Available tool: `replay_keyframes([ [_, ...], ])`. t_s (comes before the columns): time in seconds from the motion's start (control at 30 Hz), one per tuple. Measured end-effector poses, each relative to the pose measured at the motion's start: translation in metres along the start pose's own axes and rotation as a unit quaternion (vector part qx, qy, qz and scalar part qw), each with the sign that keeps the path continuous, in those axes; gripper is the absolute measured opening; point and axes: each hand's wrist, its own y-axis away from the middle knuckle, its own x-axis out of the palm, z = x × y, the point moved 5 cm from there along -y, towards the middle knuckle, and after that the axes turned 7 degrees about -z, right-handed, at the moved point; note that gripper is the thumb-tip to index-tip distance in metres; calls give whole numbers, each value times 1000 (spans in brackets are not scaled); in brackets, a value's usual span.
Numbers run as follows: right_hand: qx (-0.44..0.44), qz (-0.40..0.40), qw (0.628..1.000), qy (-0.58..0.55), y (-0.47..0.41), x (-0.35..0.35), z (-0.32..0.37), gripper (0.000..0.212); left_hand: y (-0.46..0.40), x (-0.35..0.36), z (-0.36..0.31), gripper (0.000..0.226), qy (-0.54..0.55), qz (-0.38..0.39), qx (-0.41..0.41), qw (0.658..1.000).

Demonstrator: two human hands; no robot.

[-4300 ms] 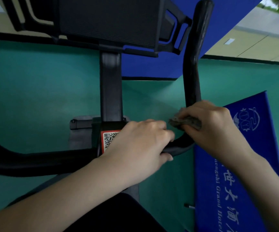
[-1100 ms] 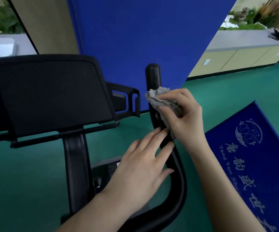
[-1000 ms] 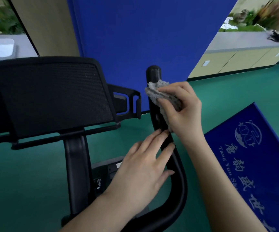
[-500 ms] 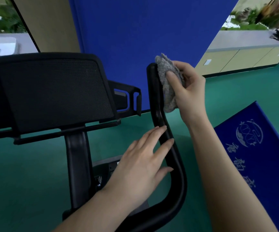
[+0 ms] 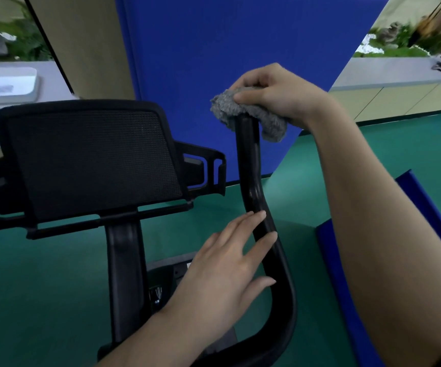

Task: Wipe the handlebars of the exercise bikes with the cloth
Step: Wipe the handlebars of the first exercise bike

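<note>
The exercise bike's black right handlebar (image 5: 251, 165) rises from a curved bend near the bottom to a tip in the upper middle. A grey fuzzy cloth (image 5: 243, 111) is draped over that tip and hides it. My right hand (image 5: 275, 94) grips the cloth from above, fingers curled over it and the bar end. My left hand (image 5: 227, 266) lies flat with straight fingers touching the inner side of the handlebar above the bend.
The bike's black mesh console panel (image 5: 89, 160) and its post (image 5: 125, 276) stand to the left. A blue wall panel (image 5: 214, 49) is behind. A blue padded mat (image 5: 346, 274) stands on the green floor (image 5: 42, 274) at the right.
My right hand slid the cloth up the handlebar from mid-height to its tip and now caps it from above. My left hand stayed on the bar near the bend.
</note>
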Motion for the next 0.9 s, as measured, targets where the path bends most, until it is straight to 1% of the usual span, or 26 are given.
replay_keyframes([
  [0.07,48,14,996,-71,-2,6,-12,15,0,1,1,59,4,1,-3,1000],
  [0.13,75,7,983,-168,4,9,-25,16,-1,2,1,60,5,5,-5,1000],
  [0.2,70,-13,969,-237,14,8,-36,16,-1,3,1,60,14,7,-3,1000],
  [0.27,34,-44,965,-257,25,4,-41,13,-2,3,1,59,15,6,-4,1000],
  [0.37,-56,-73,971,-219,36,-5,-28,11,-3,3,0,59,14,3,-5,1000],
  [0.47,-121,-52,987,-94,34,-5,0,13,-4,3,1,59,14,4,-5,1000],
  [0.53,-126,-40,991,-32,28,-2,9,12,-3,2,1,59,11,5,-5,1000],
  [0.57,-119,-42,992,-22,26,-1,10,11,-3,2,1,59,9,4,-4,1000],
  [0.67,-86,-69,993,-48,31,-4,0,10,-2,3,1,59,4,5,-2,1000],
  [0.73,-80,-93,990,-71,40,-7,-8,10,-2,3,1,60,4,4,-3,1000],
  [0.8,-102,-101,987,-74,46,-8,-7,11,-2,3,1,60,7,4,-6,1000],
  [0.9,-132,-79,988,-14,42,-3,6,11,-3,4,1,59,13,3,-6,1000],
])
